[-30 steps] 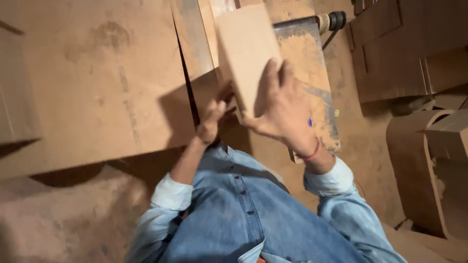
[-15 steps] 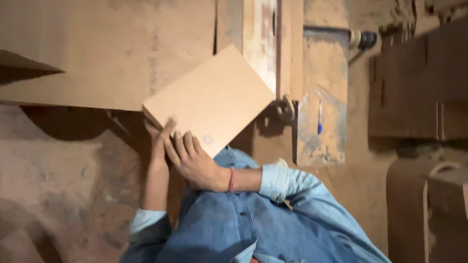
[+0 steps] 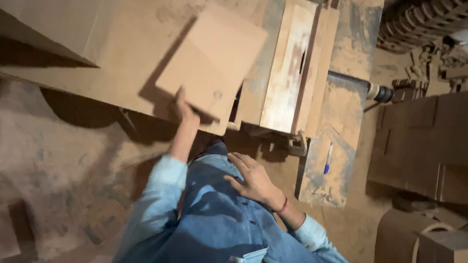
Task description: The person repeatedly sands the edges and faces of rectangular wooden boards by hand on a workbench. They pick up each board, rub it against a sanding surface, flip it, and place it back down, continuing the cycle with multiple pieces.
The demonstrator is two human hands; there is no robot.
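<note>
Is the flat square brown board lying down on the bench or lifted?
Lifted: the left hand grips the flat square brown board at its lower edge, tilted, casting a shadow.

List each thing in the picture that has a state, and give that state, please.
Left hand: gripping the lower edge of the flat square brown board.
Flat square brown board: lifted, tilted above the dusty workbench.
Right hand: open, resting on the blue denim shirt.
Blue pen: lying on the dusty side plank.

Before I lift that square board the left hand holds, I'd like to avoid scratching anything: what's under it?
The square board lies over a larger dusty sheet, which shows around it. The left hand grips its near edge. Whatever sits directly beneath the board is covered.
</note>
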